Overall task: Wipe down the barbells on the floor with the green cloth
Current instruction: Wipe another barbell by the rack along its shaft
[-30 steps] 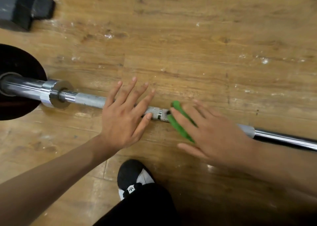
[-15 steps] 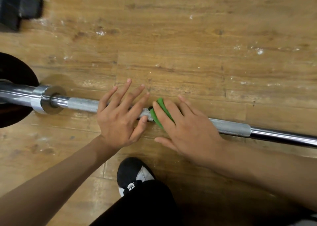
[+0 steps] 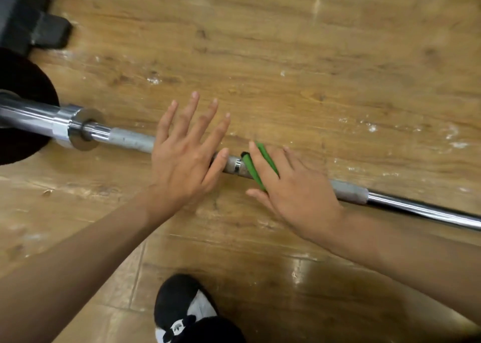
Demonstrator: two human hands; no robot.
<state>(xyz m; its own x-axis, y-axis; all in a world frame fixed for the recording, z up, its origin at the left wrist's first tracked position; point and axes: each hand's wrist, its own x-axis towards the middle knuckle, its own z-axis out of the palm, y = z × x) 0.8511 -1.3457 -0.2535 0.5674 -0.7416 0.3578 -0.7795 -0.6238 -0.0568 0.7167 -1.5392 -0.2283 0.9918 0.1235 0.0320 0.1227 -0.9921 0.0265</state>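
A steel barbell (image 3: 130, 139) lies across the wooden floor from left to lower right, with a black weight plate (image 3: 23, 103) on its left end. My left hand (image 3: 182, 155) lies flat on the knurled shaft with its fingers spread and straight. Just to its right, my right hand (image 3: 294, 186) presses the folded green cloth (image 3: 256, 165) down onto the shaft with straight fingers. Only a green strip of the cloth shows beyond the fingers; the rest is under the palm.
A dark machine base (image 3: 33, 22) stands at the top left. My black and white shoe (image 3: 182, 314) is on the floor below the hands. White chalk marks dot the wooden floor (image 3: 312, 56).
My right hand slid the green cloth left along the shaft towards my left hand, then drew back a little, so a short bare piece of shaft shows between them. The left hand stays put.
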